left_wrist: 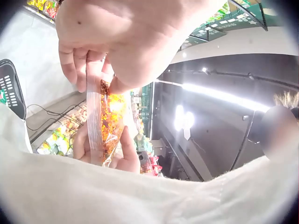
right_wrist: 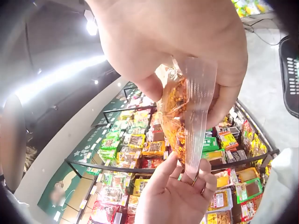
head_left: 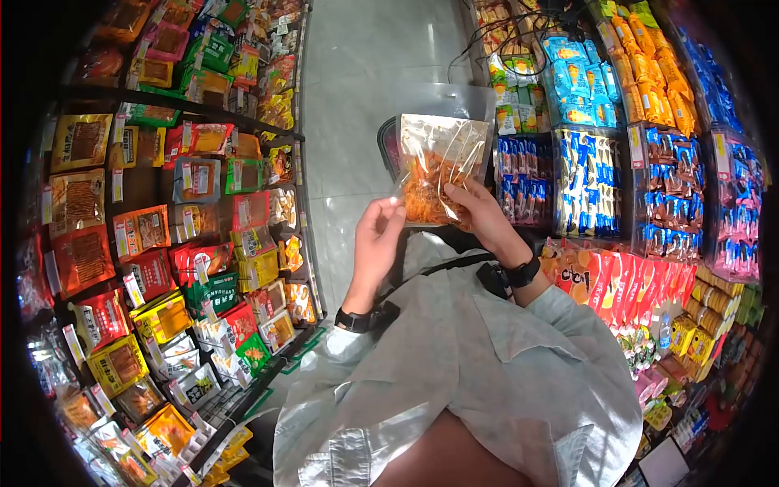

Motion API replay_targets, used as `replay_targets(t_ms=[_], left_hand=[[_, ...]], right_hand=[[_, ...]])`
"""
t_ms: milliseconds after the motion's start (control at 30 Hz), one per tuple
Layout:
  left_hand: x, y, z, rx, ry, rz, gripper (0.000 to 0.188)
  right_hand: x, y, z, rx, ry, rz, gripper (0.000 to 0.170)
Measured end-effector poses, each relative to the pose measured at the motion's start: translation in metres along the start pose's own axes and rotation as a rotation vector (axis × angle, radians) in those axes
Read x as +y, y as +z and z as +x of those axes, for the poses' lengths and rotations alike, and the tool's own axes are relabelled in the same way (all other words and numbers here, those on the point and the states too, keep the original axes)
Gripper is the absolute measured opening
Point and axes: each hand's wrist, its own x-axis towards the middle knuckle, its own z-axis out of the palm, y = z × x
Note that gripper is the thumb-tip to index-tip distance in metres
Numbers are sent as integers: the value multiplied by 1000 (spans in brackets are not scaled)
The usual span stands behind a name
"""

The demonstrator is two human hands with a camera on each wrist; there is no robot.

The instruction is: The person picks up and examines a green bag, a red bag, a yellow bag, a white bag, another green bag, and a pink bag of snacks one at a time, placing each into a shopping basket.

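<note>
A clear plastic bag of orange-red food [head_left: 438,183] is held up in front of the body between both hands. My left hand [head_left: 379,235] pinches its lower left corner, thumb on the near face. At the lower right side, my right hand [head_left: 485,217] grips the bag with the thumb across its front. In the left wrist view the bag [left_wrist: 111,122] shows edge-on, with the left hand [left_wrist: 126,37] around one end. The right wrist view shows the right hand [right_wrist: 187,42] on the bag [right_wrist: 180,112], its fingers behind the clear edge.
Shelves of packaged snacks [head_left: 142,229] line the left side. Bins of wrapped snacks [head_left: 588,178] stand at the right, with black cables [head_left: 507,36] above them. Grey floor [head_left: 345,105] runs between. A dark basket [head_left: 389,150] sits behind the bag.
</note>
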Motion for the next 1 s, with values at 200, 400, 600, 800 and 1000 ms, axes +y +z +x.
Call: replay_targets(t_ms=[200, 400, 600, 800, 1000], left_hand=[[7, 13, 9, 56, 63, 62, 25], [10, 22, 9, -45, 46, 104, 19], [2, 23, 3, -107, 54, 87, 15], [-10, -7, -14, 0, 66, 197, 14], [-48, -54, -62, 252, -82, 58, 13]], right_hand=[[-7, -8, -10, 1, -85, 70, 45], [-5, -18, -17, -59, -127, 119, 49], [0, -18, -17, 45, -306, -185, 60], [14, 6, 0, 99, -346, -328, 65], [55, 35, 39, -232, -134, -448, 48]])
